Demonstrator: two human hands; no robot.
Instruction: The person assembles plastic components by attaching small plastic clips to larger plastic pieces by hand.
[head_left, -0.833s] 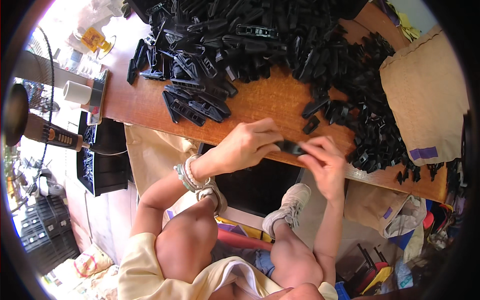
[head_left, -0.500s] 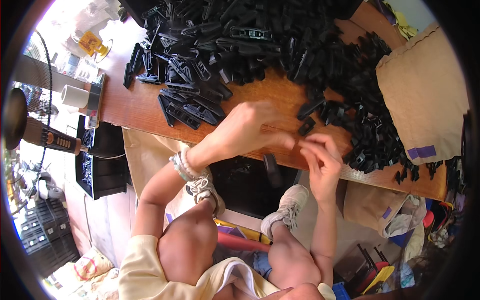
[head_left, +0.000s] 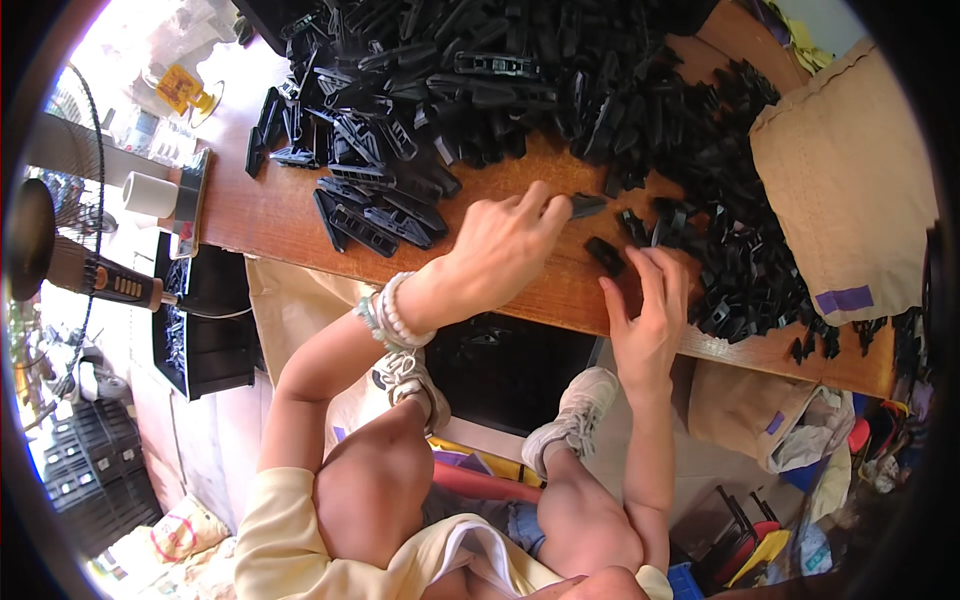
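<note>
Black piece — at tip of left grip.

The top edge cuts off the heap of black plastic pieces.

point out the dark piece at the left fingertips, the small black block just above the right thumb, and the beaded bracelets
dark piece (head_left: 589, 206): head view, its exposed end
small black block (head_left: 604, 256): head view, its middle
beaded bracelets (head_left: 391, 312): head view, the paler strand

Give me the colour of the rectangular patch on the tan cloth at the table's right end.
The patch is purple, best seen in the head view.
</note>
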